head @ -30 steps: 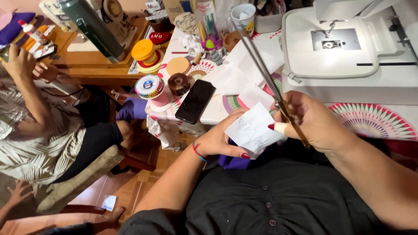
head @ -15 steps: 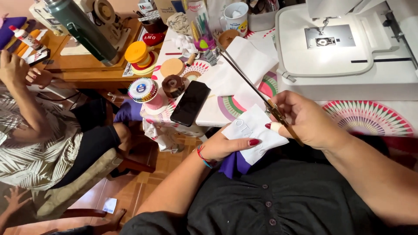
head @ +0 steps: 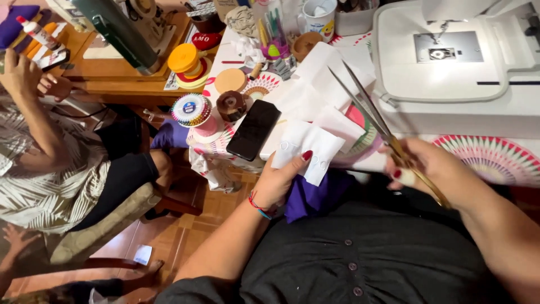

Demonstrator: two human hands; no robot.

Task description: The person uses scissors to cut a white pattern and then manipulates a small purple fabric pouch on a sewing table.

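1. While the person's left hand (head: 278,180) pinches it between thumb and fingers, the white paper piece (head: 308,147) sits low at the table's front edge, at about 7 o'clock from the white sewing machine (head: 450,62).
2. The right hand (head: 439,177) is closed around the gold handles of long scissors (head: 382,126); their two blades stand slightly parted and point toward 11 o'clock, the tips above the loose white sheets (head: 326,84).
3. The paper piece lies at 9 o'clock from the scissors' handles, apart from the blades.
4. Purple cloth (head: 315,194) hangs just below the paper, at 6 o'clock, against the person's dark shirt (head: 360,259).
5. A black phone (head: 253,129) lies screen-up just beside the paper at 9 o'clock, on the patterned tablecloth (head: 495,157).
6. At 10 o'clock from the phone stand a small brown spool (head: 232,104) and a round pin wheel (head: 191,110); farther at 11 o'clock is an orange and yellow stack of lids (head: 185,61).
7. At 12 o'clock from the paper a clear cup of pens (head: 273,31) and a white mug (head: 319,19) stand near the table's far edge.
8. Well away at 9 o'clock another person in a striped shirt (head: 50,186) sits on a chair.
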